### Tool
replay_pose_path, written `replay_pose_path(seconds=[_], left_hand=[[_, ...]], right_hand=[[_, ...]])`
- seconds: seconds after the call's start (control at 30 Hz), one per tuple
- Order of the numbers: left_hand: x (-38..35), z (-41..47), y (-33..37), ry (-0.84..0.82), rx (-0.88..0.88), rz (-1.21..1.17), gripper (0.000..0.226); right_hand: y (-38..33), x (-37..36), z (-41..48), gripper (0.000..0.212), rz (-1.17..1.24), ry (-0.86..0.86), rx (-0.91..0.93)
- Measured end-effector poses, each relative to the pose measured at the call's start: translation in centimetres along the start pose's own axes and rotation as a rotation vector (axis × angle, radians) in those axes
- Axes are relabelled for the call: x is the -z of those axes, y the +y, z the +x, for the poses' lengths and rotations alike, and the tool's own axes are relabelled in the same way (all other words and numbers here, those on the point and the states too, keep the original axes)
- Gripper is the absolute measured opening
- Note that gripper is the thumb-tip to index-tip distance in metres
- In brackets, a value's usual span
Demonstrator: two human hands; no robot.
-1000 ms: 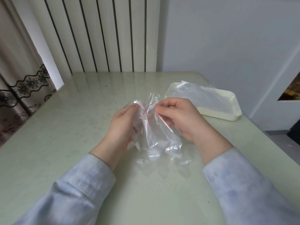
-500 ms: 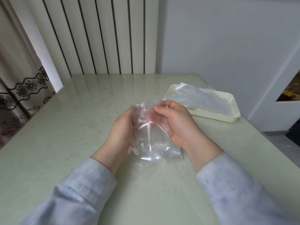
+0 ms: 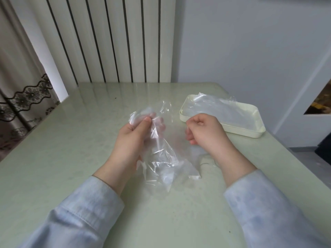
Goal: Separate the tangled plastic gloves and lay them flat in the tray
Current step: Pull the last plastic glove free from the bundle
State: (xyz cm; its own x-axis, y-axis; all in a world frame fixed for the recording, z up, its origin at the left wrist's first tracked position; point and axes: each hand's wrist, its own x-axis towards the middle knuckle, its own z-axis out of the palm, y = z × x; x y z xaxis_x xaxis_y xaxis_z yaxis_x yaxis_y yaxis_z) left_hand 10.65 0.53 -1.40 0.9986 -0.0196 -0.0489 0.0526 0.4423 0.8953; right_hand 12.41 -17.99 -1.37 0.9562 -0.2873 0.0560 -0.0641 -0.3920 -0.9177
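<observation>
A crumpled bunch of clear plastic gloves (image 3: 161, 154) hangs above the pale green table (image 3: 71, 158) at centre. My left hand (image 3: 136, 138) pinches the top of the bunch between thumb and fingers. My right hand (image 3: 204, 127) is off to the right with its fingers curled, and it seems to pinch a thin clear glove sheet (image 3: 186, 158) that stretches back to the bunch. The cream tray (image 3: 184, 113) sits at the right rear, just behind my right hand. A flattened clear glove (image 3: 218, 108) lies in it, its edge hanging over the far rim.
A white ribbed radiator (image 3: 111, 40) stands behind the table's far edge. A curtain with dark lace trim (image 3: 21, 93) hangs at the left. The table's right edge drops to a grey floor (image 3: 311, 158).
My hands were close together on the bunch. My right hand has since moved right, toward the tray, drawing a sheet out, while my left hand keeps hold of the bunch.
</observation>
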Motion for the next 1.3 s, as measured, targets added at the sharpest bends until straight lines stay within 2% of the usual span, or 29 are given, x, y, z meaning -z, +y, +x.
replay_pose_path(seconds=[0.07,0.17,0.27,0.4,0.5,0.63,0.77,0.9,0.97,1.13,1.3], left_hand=[[0.0,0.0,0.1,-0.009,-0.006,-0.032,0.02],[0.0,-0.2,0.2,-0.012,-0.025,-0.061,0.018],[0.2,0.0,0.0,0.0,-0.042,-0.038,0.018],[0.3,0.2,-0.2,0.008,-0.05,0.0,0.017],[0.2,0.2,-0.1,0.026,-0.05,0.019,0.017],[0.4,0.4,-0.1,0.034,-0.06,0.018,0.018],[0.2,0.5,-0.2,0.023,-0.049,-0.002,0.018],[0.5,0.7,-0.2,0.032,-0.051,0.044,0.018],[0.6,0.8,-0.4,0.018,-0.057,0.043,0.018],[0.8,0.8,-0.4,0.049,-0.065,0.07,0.02],[0.7,1.0,-0.4,0.075,-0.05,0.09,0.017]], right_hand=[[0.8,0.5,0.4,0.014,-0.288,0.025,0.059],[1.5,0.3,0.2,0.028,-0.615,-0.162,0.044],[1.5,0.1,0.2,0.032,-0.742,-0.198,0.025],[2.0,-0.2,0.6,0.011,-0.688,-0.093,0.095],[2.2,-0.2,0.9,0.019,-0.563,-0.028,0.15],[1.6,0.2,0.9,0.013,-0.321,0.055,0.208],[1.4,0.3,0.7,0.026,-0.116,0.002,0.148],[0.9,0.1,0.7,0.011,0.137,-0.023,0.014],[0.6,0.3,0.5,0.014,0.245,-0.047,-0.097],[0.9,0.4,0.2,0.013,0.196,-0.131,-0.279],[0.7,1.2,0.0,0.007,-0.06,-0.173,-0.199]])
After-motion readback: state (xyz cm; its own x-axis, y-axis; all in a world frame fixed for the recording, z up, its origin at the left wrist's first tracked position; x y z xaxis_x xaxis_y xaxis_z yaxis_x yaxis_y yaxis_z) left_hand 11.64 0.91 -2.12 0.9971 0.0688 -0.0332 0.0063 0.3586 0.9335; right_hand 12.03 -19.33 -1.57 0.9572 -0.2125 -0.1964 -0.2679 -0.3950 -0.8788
